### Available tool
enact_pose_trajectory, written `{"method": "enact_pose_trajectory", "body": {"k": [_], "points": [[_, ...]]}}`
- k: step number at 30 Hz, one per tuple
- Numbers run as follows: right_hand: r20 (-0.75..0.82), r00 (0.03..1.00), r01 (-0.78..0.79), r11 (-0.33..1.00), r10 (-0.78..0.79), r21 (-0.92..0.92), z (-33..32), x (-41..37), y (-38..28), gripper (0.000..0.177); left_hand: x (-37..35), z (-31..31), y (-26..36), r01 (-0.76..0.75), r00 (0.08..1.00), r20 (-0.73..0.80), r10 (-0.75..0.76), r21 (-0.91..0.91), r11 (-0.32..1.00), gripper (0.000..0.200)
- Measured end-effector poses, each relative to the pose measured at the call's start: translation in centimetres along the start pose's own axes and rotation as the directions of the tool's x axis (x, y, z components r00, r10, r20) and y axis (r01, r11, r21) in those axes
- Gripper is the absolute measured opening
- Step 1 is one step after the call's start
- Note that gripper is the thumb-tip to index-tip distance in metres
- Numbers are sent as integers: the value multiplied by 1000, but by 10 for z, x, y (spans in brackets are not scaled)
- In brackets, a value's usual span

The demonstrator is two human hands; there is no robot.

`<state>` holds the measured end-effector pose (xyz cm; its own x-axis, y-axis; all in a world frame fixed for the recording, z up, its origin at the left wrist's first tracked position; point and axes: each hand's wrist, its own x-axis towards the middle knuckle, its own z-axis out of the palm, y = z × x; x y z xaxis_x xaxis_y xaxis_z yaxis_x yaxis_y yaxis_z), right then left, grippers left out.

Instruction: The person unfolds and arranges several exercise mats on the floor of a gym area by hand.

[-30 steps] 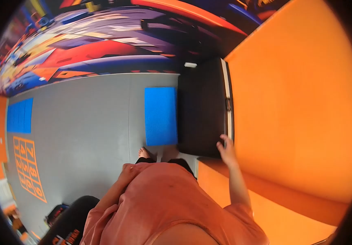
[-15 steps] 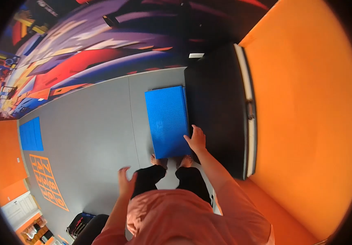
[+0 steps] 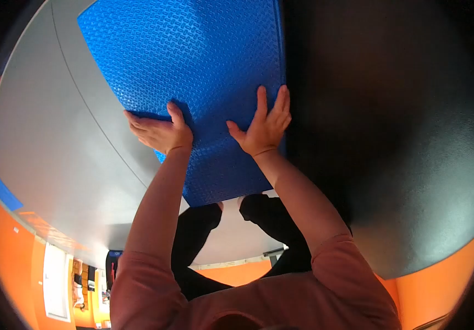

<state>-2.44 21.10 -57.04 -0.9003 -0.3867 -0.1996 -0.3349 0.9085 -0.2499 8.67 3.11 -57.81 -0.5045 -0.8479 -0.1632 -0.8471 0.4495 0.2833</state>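
Note:
A blue rectangular mat (image 3: 193, 60) with a raised tread pattern lies in front of my feet. It looks like more than one layer, as a line runs along its right edge. My left hand (image 3: 162, 129) is at the mat's left edge, thumb on top and fingers stretched out past the side. On the right part of the mat my right hand (image 3: 264, 124) rests with its fingers spread, the fingertips near the right edge. Both hands are open and touch the blue surface. My feet are mostly hidden behind the mat's near end.
A large black padded block (image 3: 391, 110) stands close along the mat's right side. Grey floor (image 3: 55, 148) extends to the left, with a blue floor patch (image 3: 7, 191) farther off. Orange walls (image 3: 6, 247) and a white door (image 3: 56, 280) show at lower left.
I have bent down, so the mat now looks much larger and nearer. Both hands, raised above the floor before, have come down onto the mat.

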Motion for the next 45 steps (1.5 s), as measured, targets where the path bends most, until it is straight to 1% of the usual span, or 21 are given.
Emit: {"method": "enact_pose_trajectory", "body": {"k": [3,7,9,10,11,12,13,15,17,19,21,25,27,28,30,32,35,37,40,44,45], "points": [[3,1000,-5,998,5,63,-17,-3,-11,107,40,1,32,63,991,-113,-64,-12,998,106],[22,999,-30,998,29,55,-25,-1,-15,112,36,-4,38,107,988,-106,-113,-65,992,108],[142,982,-125,992,122,13,-44,5,-29,117,42,-15,32,119,989,-78,-129,-121,986,110],[171,971,-193,972,169,133,-67,9,-43,115,43,-15,25,120,989,-84,-125,-64,991,112],[199,959,-244,944,201,223,-95,20,-43,113,52,-42,31,177,984,48,-171,-191,965,110],[225,917,-397,811,330,430,-94,22,-27,108,63,-73,36,210,965,193,-177,-162,964,96],[303,848,-524,606,434,598,-86,26,-13,104,74,-99,47,200,972,160,-170,-198,960,96],[349,870,-492,637,348,593,-132,20,-11,97,62,-163,48,225,954,276,-120,-387,894,75],[392,888,-445,669,242,595,-180,7,-15,89,40,-215,53,266,933,341,-117,-432,862,65],[396,813,-556,372,426,743,-280,-28,-48,81,24,-304,68,304,914,392,-103,-492,816,56],[392,824,-520,271,408,810,-360,-61,-70,76,-11,-399,75,323,912,409,38,-773,546,43],[351,932,-363,225,93,904,-512,-149,-100,70,-100,-533,42,237,962,270,35,-892,386,36],[342,938,-312,304,-52,900,-563,-182,-101,71,-148,-614,30,220,946,287,152,-911,347,34],[332,935,-280,317,-125,906,-582,-188,-107,71,-162,-653,27,188,967,233,104,-925,329,34],[488,865,-446,265,-119,855,-616,-199,-98,72,-216,-707,29,169,959,231,165,-933,318,32],[499,852,-450,266,-158,852,-651,-225,-118,70,-271,-755,28,163,967,214,141,-937,308,32],[505,804,-441,254,-315,861,-691,-240,-165,73,-330,-825,25,76,986,117,119,-949,305,28],[573,640,-476,321,-512,819,-710,-244,-184,81,-356,-864,15,-52,999,-46,25,-922,384,25],[516,562,-397,336,-647,854,-699,-261,-211,86,-393,-895,-28,-102,993,-119,-27,-933,345,26],[419,550,-431,184,-722,883,-724,-321,-292,98,-418,-950,-92,-124,990,-134,-51,-979,164,35],[278,592,-253,154,-757,955,-721,-326,-310,106,-419,-965,-107,-150,985,-161,-65,-979,141,38]]}}
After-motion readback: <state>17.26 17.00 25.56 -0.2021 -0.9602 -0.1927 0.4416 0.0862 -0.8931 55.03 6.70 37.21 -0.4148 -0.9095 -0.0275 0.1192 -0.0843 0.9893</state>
